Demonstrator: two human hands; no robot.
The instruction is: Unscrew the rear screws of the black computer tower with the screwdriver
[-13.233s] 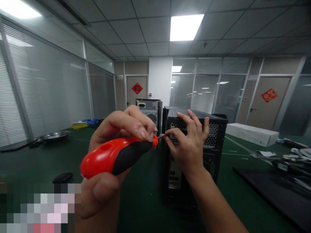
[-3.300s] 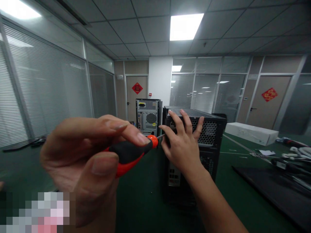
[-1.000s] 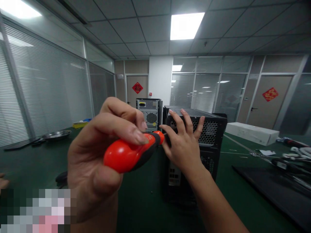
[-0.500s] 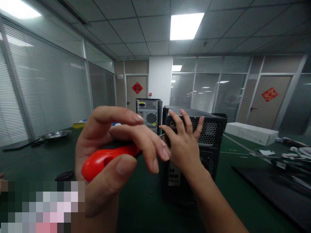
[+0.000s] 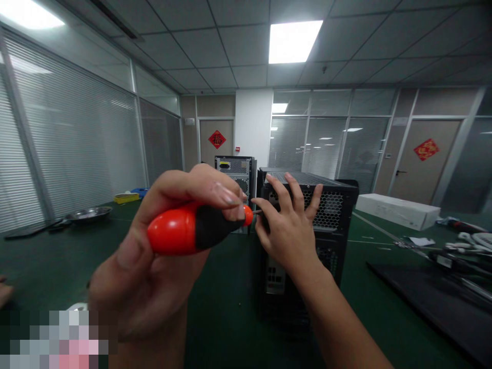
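Observation:
My left hand (image 5: 169, 205) is closed around a red and black screwdriver (image 5: 188, 230), held level with its thin shaft pointing right. The shaft runs behind my right hand (image 5: 292, 230), so its tip is hidden. Fingers spread, my right hand rests against the back of a black computer case (image 5: 330, 210) standing upright. Three of its fingers lie over the upper mesh and top edge. Its index finger and thumb are on either side of the shaft; whether they touch it I cannot tell.
A second computer case (image 5: 232, 166) stands behind. A metal bowl (image 5: 88, 214) and a yellow tray (image 5: 126, 198) sit at left on the green table (image 5: 219, 318). At right are a white box (image 5: 397, 211), a black panel (image 5: 430, 292) and cables (image 5: 476, 241). Part of another hand (image 5: 5, 292) shows at far left.
My left hand has turned and re-gripped the screwdriver, its fingers now wrapped over the handle and more of the handle showing. My right hand and the case have stayed put.

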